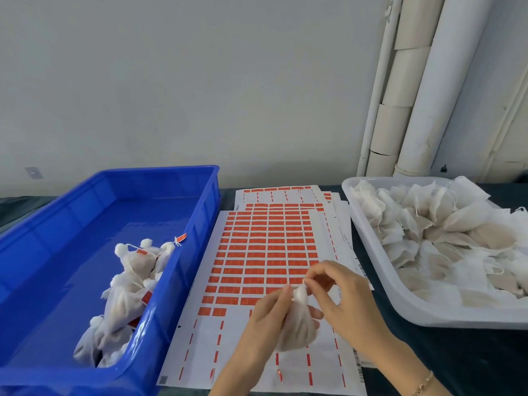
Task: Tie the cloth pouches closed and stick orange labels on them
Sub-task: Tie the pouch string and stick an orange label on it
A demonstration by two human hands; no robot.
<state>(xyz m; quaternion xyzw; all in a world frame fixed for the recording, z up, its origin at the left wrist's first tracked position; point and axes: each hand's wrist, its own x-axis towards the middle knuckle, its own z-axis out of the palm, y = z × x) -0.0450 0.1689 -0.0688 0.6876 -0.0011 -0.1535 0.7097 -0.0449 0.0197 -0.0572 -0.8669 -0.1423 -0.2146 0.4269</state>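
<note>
While the left hand [265,318] grips its bulging body, the right hand [343,298] pinches the gathered neck of a white cloth pouch [297,332] held over the orange label sheet [265,252]. Beneath lies a dark table [457,355], with a blue crate [200,212] of tied pouches [125,295] on the left and a white tray [457,315] of untied pouches [445,224] on the right. A grey wall [200,81] and white pipes [428,81] stand behind.

1 head-worn camera looks forward and down, close over the table [471,367].

Glossy blue plastic bin [200,224]; matt white cloth pouches [428,224] — smooth paper label sheets [268,247], translucent plastic tray [380,270].
</note>
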